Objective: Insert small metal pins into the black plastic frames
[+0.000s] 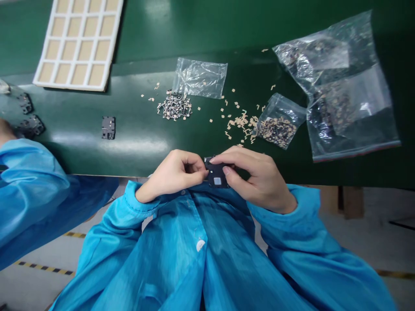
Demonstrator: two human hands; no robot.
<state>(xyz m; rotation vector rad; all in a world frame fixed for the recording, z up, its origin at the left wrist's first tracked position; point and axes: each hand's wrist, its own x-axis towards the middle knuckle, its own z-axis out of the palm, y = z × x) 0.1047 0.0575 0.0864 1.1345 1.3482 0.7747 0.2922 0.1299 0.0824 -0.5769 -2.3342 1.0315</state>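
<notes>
A small black square plastic part (216,176) with a pale square window sits just above the table's front edge. My right hand (256,177) pinches it from the right between thumb and fingers. My left hand (175,172) meets it from the left, its fingertips touching the part's left side. Both hands partly hide the part. A similar black part (108,128) lies alone on the green belt to the left of my hands. Small tan and metallic pieces lie in a loose pile (174,106) ahead of my hands.
Scattered tan pieces (241,123) spill from a small plastic bag (279,122), and larger bags (337,82) lie at right. A white grid tray (78,43) stands far left. A co-worker's blue sleeve (32,194) and further black parts (31,126) are at left.
</notes>
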